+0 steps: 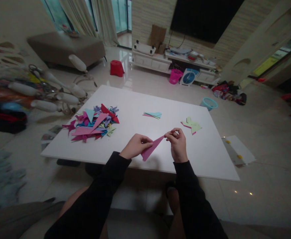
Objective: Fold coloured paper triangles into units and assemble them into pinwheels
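Note:
A pink folded paper piece (151,150), long and tapering, is held over the near part of the white table (135,99). My left hand (137,146) pinches its wide lower end between thumb and fingers. At the narrow upper tip, my right hand (177,141) grips the paper with its fingertips. Beyond the hands lies a small stack of folded paper pieces (156,115), light blue on top. To the right rests a yellow-green folded paper shape (192,125) with pink edges. A heap of many-coloured folded papers (93,124) covers the table's left side.
Past the table stand a red stool (117,68), a pink bin (175,76) and a blue-and-white fan (189,77). A light-blue basket (209,103) is by the table's far right corner. A lamp with several white shades (67,98) stands at the left.

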`<state>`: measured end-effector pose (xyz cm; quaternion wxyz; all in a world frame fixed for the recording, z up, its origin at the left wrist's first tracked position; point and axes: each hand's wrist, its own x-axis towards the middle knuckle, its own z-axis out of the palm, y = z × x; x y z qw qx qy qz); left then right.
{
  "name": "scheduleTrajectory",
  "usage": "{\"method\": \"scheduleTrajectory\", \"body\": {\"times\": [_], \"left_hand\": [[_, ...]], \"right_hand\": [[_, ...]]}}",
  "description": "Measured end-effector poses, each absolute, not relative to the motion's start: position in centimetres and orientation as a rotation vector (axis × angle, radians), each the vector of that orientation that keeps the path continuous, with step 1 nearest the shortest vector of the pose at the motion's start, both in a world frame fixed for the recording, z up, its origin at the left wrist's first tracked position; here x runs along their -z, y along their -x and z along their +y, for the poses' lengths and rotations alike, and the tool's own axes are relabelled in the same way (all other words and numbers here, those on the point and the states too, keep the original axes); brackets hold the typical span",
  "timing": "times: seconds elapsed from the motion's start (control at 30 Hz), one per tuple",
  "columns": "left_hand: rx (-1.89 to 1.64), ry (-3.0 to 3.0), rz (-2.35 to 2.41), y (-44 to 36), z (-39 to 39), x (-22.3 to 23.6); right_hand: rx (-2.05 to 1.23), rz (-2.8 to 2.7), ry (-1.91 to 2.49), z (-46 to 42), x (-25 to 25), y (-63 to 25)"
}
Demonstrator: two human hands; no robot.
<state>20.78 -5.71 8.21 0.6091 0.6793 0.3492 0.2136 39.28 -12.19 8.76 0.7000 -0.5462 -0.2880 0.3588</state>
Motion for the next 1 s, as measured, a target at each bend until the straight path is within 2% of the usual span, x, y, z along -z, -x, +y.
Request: {"method": "scheduleTrajectory", "body": {"times": [0.63, 0.83, 1.0], "left_hand": [[-0.513, -1.538, 0.830, -20.4, -5.2, -7.5], [-0.688, -1.298, 0.855, -20.8, -5.1, -7.1], [-0.668, -1.231, 0.809, -21.1, -5.4, -7.0]], "right_hand": [[-0.553, -0.462, 1.255, -12.2, -8.7, -40.8], [-0.802, -0.566, 1.308, -12.4, -8.7, -39.7], [-0.986, -0.799, 1.344, -12.3, -8.3, -38.3]]}}
